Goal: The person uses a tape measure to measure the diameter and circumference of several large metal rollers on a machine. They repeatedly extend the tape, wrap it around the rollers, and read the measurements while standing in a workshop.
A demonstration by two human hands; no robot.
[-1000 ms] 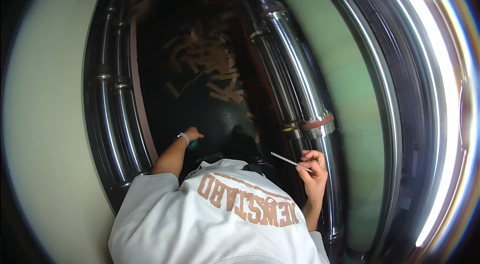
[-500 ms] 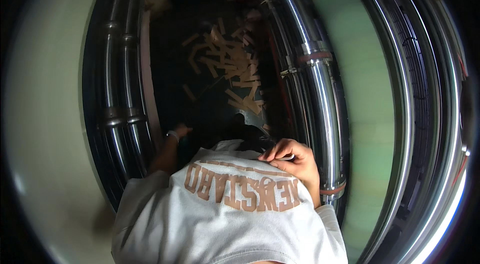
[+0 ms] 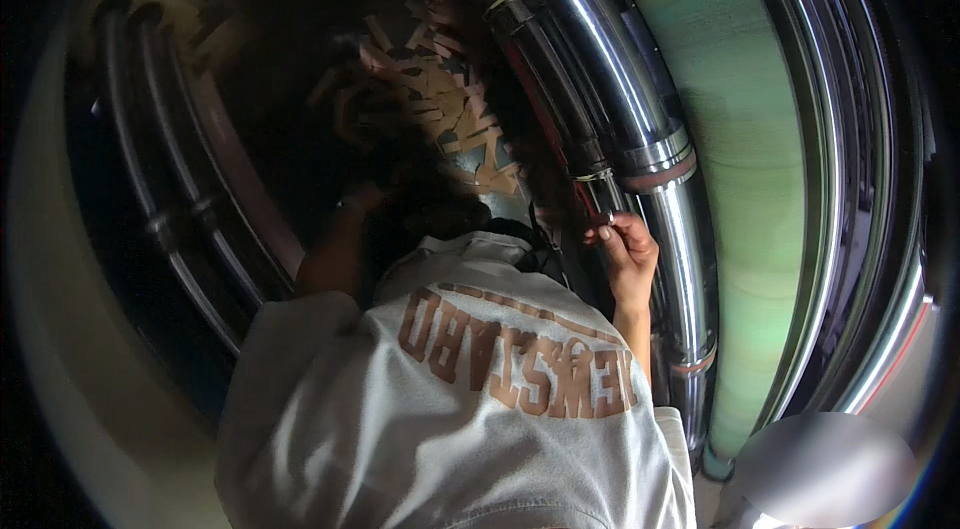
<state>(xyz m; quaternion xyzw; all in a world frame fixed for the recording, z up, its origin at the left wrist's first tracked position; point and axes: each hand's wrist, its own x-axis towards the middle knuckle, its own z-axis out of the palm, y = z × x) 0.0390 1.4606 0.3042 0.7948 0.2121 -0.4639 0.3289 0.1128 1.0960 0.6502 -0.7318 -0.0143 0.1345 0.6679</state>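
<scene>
My right hand [image 3: 630, 251] is closed in a pinch beside the shiny metal roller [image 3: 632, 79], with its fingertips close to the thinner dark roller [image 3: 545, 79]. Something small and dark with a glint shows at the fingertips; its kind is too small to make out. Lower and to the left, my left hand [image 3: 372, 197] hangs in shadow over the dark floor, with a pale band at the wrist. Motion and darkness smear its fingers, and I see nothing plainly held in it.
Many flat tan strips [image 3: 440, 99] lie scattered on the floor ahead. A wide green cylinder [image 3: 750, 159] runs along the right, with curved metal rails beyond it. Two dark rods [image 3: 165, 189] line the left side. A blurred grey oval [image 3: 825, 469] covers part of the lower right.
My right hand has moved from in front of my shirt, where a small pale thing showed in its fingers, forward and right to the rollers. The view has swung right.
</scene>
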